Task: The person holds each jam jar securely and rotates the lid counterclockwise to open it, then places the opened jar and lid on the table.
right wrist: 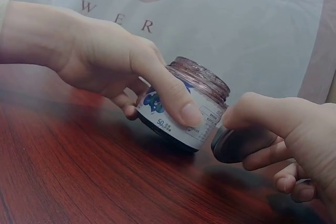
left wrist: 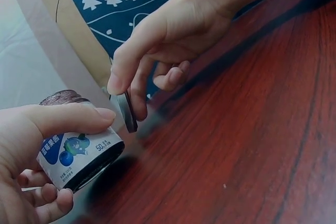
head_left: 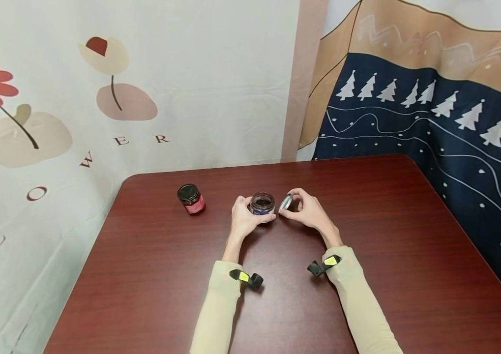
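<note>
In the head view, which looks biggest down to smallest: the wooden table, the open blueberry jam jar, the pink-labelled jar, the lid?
1. Wooden table
2. Blueberry jam jar and pink-labelled jar: too alike to rank
3. Lid

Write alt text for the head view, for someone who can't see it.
A person's left hand grips an open jar while the right hand holds a lid beside it. A closed, pink-labelled jar stands further left on a reddish-brown table.
</note>
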`<action>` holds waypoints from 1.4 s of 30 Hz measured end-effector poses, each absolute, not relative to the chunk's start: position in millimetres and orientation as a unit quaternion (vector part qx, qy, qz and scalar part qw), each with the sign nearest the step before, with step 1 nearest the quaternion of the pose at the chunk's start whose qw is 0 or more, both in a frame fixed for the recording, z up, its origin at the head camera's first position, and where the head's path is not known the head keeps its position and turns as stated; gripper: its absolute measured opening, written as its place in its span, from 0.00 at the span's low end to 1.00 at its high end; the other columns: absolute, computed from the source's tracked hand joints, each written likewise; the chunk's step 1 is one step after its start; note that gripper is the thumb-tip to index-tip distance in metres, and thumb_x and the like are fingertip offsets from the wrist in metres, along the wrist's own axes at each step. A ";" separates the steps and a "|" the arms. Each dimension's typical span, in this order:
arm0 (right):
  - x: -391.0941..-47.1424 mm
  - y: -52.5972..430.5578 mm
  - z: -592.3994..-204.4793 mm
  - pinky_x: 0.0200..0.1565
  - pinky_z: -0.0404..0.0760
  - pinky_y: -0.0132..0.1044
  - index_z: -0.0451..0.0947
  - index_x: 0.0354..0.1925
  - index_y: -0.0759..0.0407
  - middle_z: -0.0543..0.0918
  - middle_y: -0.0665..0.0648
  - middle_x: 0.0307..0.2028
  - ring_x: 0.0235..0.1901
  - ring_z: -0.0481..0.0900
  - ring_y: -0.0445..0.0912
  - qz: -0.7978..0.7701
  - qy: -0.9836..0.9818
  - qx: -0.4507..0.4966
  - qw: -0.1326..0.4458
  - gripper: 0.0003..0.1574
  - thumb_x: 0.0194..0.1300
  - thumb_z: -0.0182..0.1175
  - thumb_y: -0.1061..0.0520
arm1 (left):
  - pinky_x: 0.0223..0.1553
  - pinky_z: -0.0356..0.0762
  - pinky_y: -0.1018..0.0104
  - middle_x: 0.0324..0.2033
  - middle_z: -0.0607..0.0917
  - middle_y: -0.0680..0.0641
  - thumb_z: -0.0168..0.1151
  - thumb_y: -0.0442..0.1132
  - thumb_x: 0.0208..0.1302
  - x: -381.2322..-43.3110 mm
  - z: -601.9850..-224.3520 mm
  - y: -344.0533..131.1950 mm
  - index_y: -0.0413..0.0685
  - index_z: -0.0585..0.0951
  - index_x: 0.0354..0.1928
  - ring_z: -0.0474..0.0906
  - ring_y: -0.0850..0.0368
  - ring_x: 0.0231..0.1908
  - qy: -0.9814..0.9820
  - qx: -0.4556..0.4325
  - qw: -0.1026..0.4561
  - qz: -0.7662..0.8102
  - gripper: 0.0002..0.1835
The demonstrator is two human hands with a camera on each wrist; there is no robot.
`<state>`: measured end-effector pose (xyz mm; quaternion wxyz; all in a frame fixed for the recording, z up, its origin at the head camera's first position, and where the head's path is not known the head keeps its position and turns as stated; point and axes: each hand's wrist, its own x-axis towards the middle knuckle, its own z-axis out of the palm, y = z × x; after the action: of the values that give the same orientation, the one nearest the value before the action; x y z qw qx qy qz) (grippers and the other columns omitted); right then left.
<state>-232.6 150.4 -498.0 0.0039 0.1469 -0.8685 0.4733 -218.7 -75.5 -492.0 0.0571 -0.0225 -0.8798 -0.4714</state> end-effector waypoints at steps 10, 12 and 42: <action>-233.9 146.7 -499.6 0.32 0.70 0.37 0.73 0.56 0.57 0.83 0.57 0.42 0.27 0.70 0.46 0.469 -0.870 0.152 0.001 0.34 0.56 0.76 0.48 | 0.47 0.71 0.56 0.36 0.74 0.48 0.87 0.51 0.35 -222.2 -494.4 -74.6 0.43 0.86 0.50 0.72 0.49 0.42 -0.880 -0.024 0.067 -0.470 0.36; -234.5 146.0 -500.0 0.32 0.70 0.37 0.73 0.56 0.57 0.83 0.56 0.42 0.27 0.71 0.46 0.469 -0.870 0.150 0.000 0.34 0.56 0.76 0.48 | 0.47 0.71 0.56 0.36 0.74 0.48 0.86 0.51 0.35 -222.7 -494.6 -74.6 0.43 0.86 0.50 0.72 0.49 0.42 -0.880 -0.024 0.068 -0.470 0.36; -244.3 138.2 -506.0 0.32 0.72 0.35 0.71 0.57 0.56 0.83 0.57 0.45 0.28 0.73 0.46 0.478 -0.869 0.123 0.024 0.36 0.55 0.77 0.50 | 0.48 0.71 0.55 0.38 0.75 0.47 0.87 0.49 0.36 -232.3 -500.8 -74.3 0.43 0.86 0.50 0.72 0.48 0.43 -0.873 -0.017 0.074 -0.482 0.35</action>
<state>-244.3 138.2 -506.0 0.0245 0.1233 -0.8694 0.4778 -232.3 -74.3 -500.8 0.0739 -0.0167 -0.8731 -0.4816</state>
